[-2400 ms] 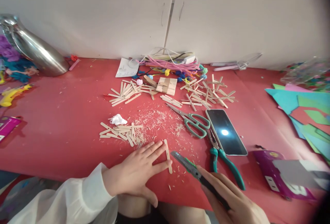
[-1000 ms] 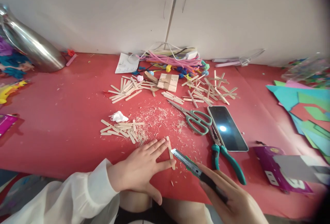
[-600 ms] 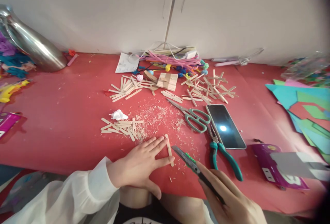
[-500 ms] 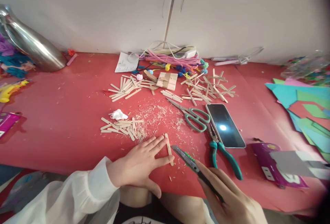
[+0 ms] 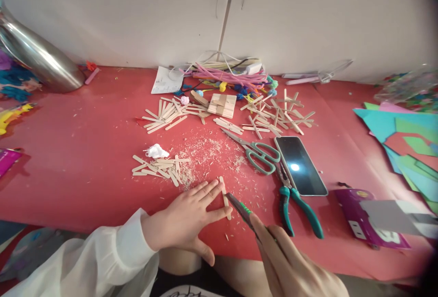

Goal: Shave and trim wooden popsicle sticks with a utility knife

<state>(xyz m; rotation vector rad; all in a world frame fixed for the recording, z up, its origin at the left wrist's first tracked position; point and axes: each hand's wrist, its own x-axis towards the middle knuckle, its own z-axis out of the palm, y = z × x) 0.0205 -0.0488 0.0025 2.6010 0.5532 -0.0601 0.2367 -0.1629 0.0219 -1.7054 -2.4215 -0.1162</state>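
Spread flat near the table's front edge, my left hand (image 5: 190, 217) presses one wooden craft stick (image 5: 225, 199) down with its fingertips. The fingers are apart. My right hand (image 5: 290, 258) is wrapped round a utility knife (image 5: 242, 208), whose blade tip is at the stick between my left fingers. Pale wood shavings (image 5: 208, 151) are scattered beyond the stick. A loose pile of sticks (image 5: 160, 169) and a crumpled white lump (image 5: 157, 151) lie to the left of them.
Scissors (image 5: 262, 155), teal-handled pliers (image 5: 285, 201) and a phone (image 5: 301, 164) lie to the right. Farther back are more sticks (image 5: 167, 114), a stick bundle (image 5: 221, 105) and pink strands (image 5: 229, 77). A metal jug (image 5: 44, 55) stands back left; coloured paper (image 5: 397, 137) is at right.
My right hand has moved slightly left, bringing the knife blade from beside the stick onto it. My left hand has stayed in place on the stick.
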